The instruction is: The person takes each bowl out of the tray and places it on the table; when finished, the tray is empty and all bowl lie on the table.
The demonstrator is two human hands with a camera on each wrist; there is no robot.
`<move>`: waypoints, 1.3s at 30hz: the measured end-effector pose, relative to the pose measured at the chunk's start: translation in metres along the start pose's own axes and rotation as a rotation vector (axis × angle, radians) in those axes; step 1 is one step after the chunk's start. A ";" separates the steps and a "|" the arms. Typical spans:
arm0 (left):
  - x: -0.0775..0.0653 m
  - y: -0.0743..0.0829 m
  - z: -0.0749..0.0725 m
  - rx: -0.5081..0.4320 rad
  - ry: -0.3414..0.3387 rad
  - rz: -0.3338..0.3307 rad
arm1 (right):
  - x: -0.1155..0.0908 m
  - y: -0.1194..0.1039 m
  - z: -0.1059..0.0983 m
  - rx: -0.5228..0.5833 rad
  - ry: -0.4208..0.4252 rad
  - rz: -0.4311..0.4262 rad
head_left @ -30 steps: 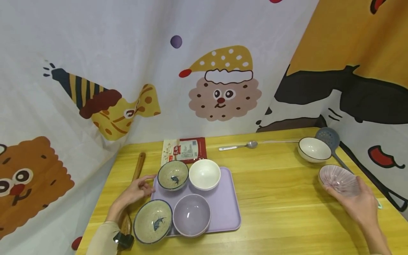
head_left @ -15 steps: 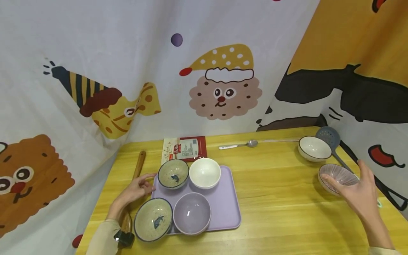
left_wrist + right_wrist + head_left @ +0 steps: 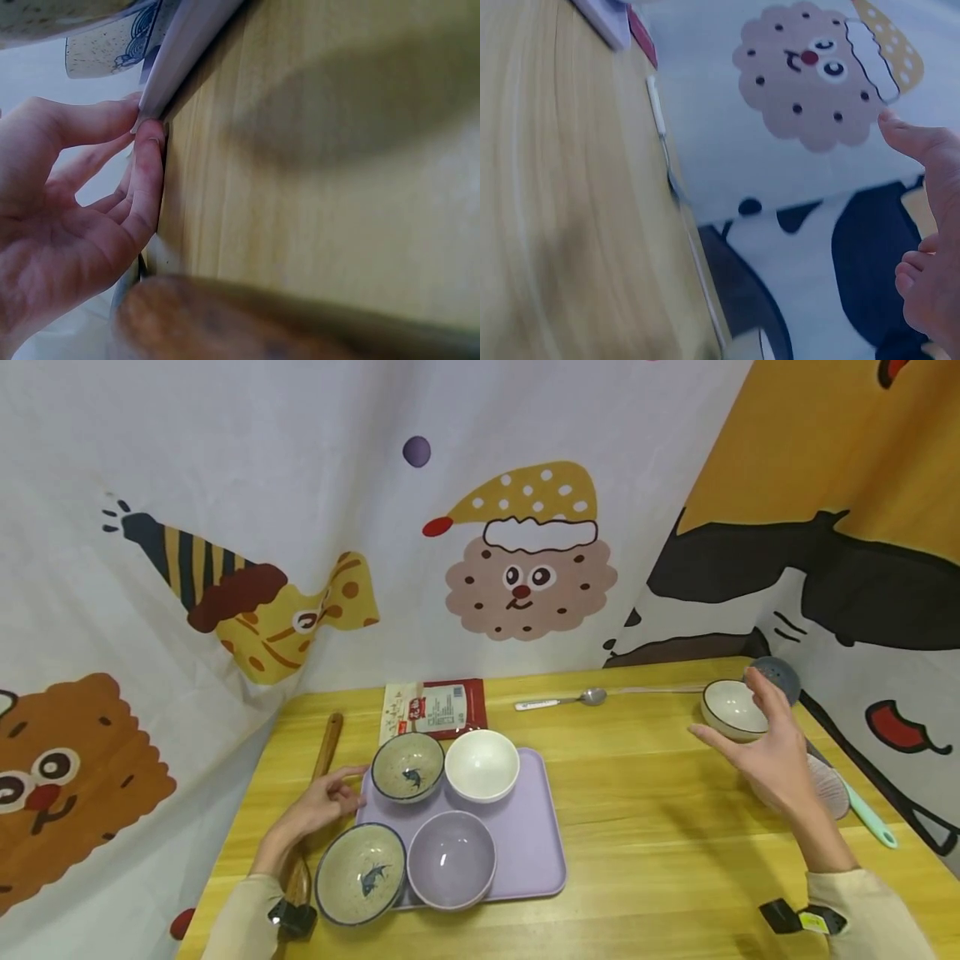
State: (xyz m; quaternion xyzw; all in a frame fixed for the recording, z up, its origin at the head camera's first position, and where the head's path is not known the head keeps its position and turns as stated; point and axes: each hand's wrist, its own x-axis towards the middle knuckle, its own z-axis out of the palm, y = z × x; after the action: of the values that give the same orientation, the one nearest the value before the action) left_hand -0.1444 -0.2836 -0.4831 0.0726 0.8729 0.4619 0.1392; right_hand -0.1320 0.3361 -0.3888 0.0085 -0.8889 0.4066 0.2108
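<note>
My left hand (image 3: 326, 806) pinches the left edge of the lilac tray (image 3: 528, 852); in the left wrist view the thumb and fingertips (image 3: 150, 139) meet at its rim. On the tray are two speckled bowls with blue fish, the back one (image 3: 407, 767) and the front one (image 3: 362, 874), a white bowl (image 3: 482, 766) and a mauve bowl (image 3: 452, 861). My right hand (image 3: 776, 756) holds nothing, thumb and fingers spread apart, above the right side of the table. It partly hides a striped pinkish bowl (image 3: 828, 789) and overlaps a cream bowl with dark rim (image 3: 731, 710).
A grey skimmer (image 3: 783, 681) with a mint handle end (image 3: 870, 817) lies along the right edge. A spoon (image 3: 558, 702), a chopstick-like stick (image 3: 660, 689) and a red-and-cream packet (image 3: 435, 710) lie at the back. A wooden-handled utensil (image 3: 327, 747) lies left of the tray.
My right hand has let go of the striped bowl, which stays on the table, and has moved up and left toward the cream bowl. The left hand stays at the tray edge.
</note>
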 end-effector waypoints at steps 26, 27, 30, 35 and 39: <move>-0.006 0.000 -0.004 -0.044 -0.011 -0.035 | 0.012 -0.060 0.137 0.203 -0.345 -0.332; -0.006 0.000 -0.004 -0.044 -0.011 -0.036 | 0.009 -0.062 0.142 0.199 -0.366 -0.338; -0.005 0.001 -0.003 -0.043 -0.013 -0.040 | 0.002 -0.065 0.157 0.169 -0.431 -0.357; -0.002 0.000 -0.002 -0.038 -0.011 -0.040 | -0.009 -0.067 0.182 0.133 -0.524 -0.350; 0.001 0.001 -0.002 -0.033 -0.013 -0.023 | -0.016 -0.069 0.199 0.149 -0.579 -0.338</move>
State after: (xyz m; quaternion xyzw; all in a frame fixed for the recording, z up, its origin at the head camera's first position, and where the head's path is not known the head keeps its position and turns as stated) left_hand -0.1461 -0.2841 -0.4820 0.0634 0.8652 0.4739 0.1514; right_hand -0.1778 0.1432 -0.4611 0.2860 -0.8658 0.4105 0.0129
